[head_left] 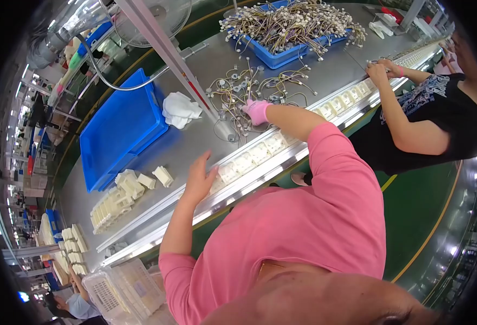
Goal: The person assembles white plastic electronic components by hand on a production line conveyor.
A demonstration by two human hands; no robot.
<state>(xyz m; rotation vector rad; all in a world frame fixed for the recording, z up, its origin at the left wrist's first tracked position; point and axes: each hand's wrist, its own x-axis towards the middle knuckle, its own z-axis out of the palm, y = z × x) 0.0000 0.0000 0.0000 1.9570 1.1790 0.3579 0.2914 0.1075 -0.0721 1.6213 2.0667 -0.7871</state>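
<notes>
My right hand (pixel 256 112) sits among wire harnesses (pixel 242 86), closure unclear; my left hand (pixel 198 181) is spread, bare bench (pixel 180 150) beyond. White housings (pixel 244 165) run up-right.

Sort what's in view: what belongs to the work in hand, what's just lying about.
In the work:
wired parts at the gloved right hand
row of white housings by the left hand

Apparently lying about:
white cloth
blue tray beside it

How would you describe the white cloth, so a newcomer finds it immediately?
On the table, find the large blue tray at left. Right of it, beside the slanted post, lies the white cloth: soft, crumpled fabric, unlike the rigid tray and post.
</notes>
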